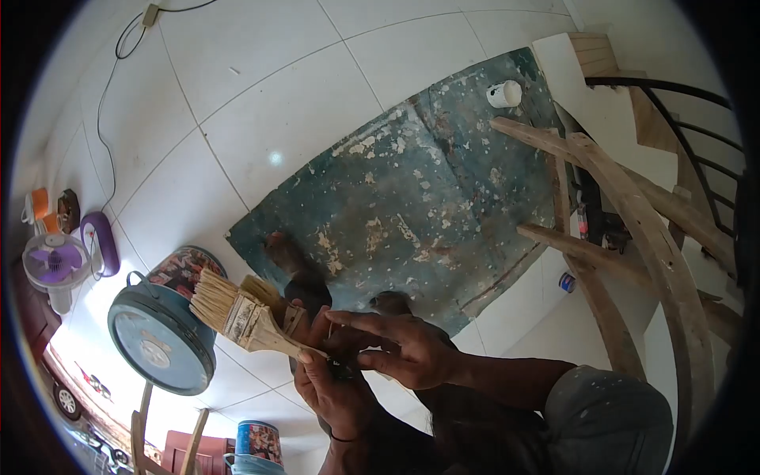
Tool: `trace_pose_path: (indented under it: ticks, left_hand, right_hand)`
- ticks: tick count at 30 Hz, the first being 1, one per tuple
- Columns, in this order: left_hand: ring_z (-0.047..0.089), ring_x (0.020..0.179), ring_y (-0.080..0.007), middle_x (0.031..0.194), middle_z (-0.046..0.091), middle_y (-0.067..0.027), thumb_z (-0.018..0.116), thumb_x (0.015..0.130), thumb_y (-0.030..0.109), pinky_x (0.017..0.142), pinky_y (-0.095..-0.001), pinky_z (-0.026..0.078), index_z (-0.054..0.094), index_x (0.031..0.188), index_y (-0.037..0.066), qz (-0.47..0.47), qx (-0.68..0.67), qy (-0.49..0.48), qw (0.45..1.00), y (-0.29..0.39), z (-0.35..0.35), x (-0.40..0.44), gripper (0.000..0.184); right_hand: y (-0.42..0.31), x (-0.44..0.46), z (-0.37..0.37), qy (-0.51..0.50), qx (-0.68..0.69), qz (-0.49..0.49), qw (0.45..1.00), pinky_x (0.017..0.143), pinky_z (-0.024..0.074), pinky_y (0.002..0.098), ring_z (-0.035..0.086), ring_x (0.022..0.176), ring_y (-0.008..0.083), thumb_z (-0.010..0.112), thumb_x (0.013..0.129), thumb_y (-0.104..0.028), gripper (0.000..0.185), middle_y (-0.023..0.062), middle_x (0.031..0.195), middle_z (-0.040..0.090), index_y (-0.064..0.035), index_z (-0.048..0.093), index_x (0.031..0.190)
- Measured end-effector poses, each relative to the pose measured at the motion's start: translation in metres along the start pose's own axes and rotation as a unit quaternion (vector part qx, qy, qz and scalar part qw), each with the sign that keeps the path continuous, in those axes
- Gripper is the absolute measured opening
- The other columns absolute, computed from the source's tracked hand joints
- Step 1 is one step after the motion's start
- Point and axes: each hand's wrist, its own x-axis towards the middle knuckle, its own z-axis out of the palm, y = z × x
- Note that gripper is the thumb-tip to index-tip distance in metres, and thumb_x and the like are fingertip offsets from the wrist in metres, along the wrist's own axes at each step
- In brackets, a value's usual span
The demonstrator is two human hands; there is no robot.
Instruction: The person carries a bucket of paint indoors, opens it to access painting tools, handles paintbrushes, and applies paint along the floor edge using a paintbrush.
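Note:
My left hand is closed around the handle of a wide paintbrush, its pale bristles pointing to the upper left. Behind it a second paintbrush shows in part; its handle is hidden by the first brush and the fingers. Close beside the handle end, my right hand has its thumb and fingers bent toward the left hand's fingers. Something small and dark lies between the two hands, too shaded to name. Below the brushes, a blue-grey lidded bucket stands on the tiles.
A paint-spotted green sheet covers the floor ahead, with a white cup on it. Wooden beams stand at right near a black railing. A purple fan, a cable and another bucket are at left.

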Motion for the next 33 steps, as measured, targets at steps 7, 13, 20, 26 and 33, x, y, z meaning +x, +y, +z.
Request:
trace_pose_path:
  ticks: [7, 13, 20, 26, 33]
  left_hand:
    - [0.045, 0.140, -0.0271, 0.154, 0.045, -0.0182, 0.049, 0.105, 0.050, 0.111, -0.0427, 0.042, 0.061, 0.131, -0.011, -0.007, 0.131, -0.157, 0.979, 0.112, 0.082, 0.101, 0.067]
    - [0.027, 0.152, -0.0342, 0.165, 0.026, -0.0232, 0.049, 0.105, 0.048, 0.120, -0.0484, 0.024, 0.065, 0.128, -0.008, -0.148, 0.192, -0.331, 0.912, 0.150, 0.174, 0.155, 0.063]
    - [0.015, 0.157, -0.0328, 0.170, 0.012, -0.0194, 0.045, 0.107, 0.044, 0.123, -0.0519, 0.020, 0.067, 0.126, -0.004, -0.097, 0.289, -0.360, 0.882, 0.182, 0.399, 0.236, 0.056]
    - [0.027, 0.153, -0.0243, 0.167, 0.028, -0.0111, 0.045, 0.108, 0.043, 0.122, -0.0463, 0.024, 0.064, 0.126, 0.000, -0.090, 0.404, -0.307, 0.857, 0.213, 0.536, 0.325, 0.050]
    - [0.037, 0.144, -0.0256, 0.159, 0.042, -0.0099, 0.038, 0.110, 0.049, 0.116, -0.0427, 0.038, 0.049, 0.144, -0.001, 0.027, 0.621, -0.452, 0.639, 0.205, 0.710, 0.373, 0.062]
  right_hand:
    - [-0.049, 0.104, -0.030, 0.099, 0.383, 0.140, 0.908, 0.086, 0.0508, 0.0306, 0.059, 0.102, 0.0132, 0.058, 0.104, -0.007, 0.028, 0.0070, 0.111, 0.063, -0.0012, 0.055, 0.131]
    - [-0.130, 0.146, -0.119, 0.200, 0.260, 0.079, 0.941, 0.088, 0.0495, 0.0302, 0.059, 0.099, 0.0125, 0.056, 0.104, -0.008, 0.014, 0.0070, 0.106, 0.063, -0.0043, 0.057, 0.117]
    - [-0.076, 0.196, -0.288, 0.572, -0.079, 0.211, 0.789, 0.066, 0.0501, 0.0309, 0.062, 0.074, 0.0115, 0.062, 0.096, -0.011, 0.024, 0.0060, 0.088, 0.062, 0.0029, 0.060, 0.116]
    - [-0.106, 0.209, -0.451, 0.758, 0.288, 0.137, 0.568, 0.072, 0.0603, 0.0286, 0.074, 0.079, 0.0195, 0.073, 0.086, 0.002, 0.025, 0.0152, 0.094, 0.073, 0.0074, 0.069, 0.110]
    - [-0.120, 0.188, -0.578, 0.754, 0.490, -0.066, 0.433, 0.066, 0.0480, 0.0262, 0.062, 0.080, 0.0128, 0.076, 0.087, -0.001, 0.027, 0.0062, 0.092, 0.068, 0.0033, 0.069, 0.113]
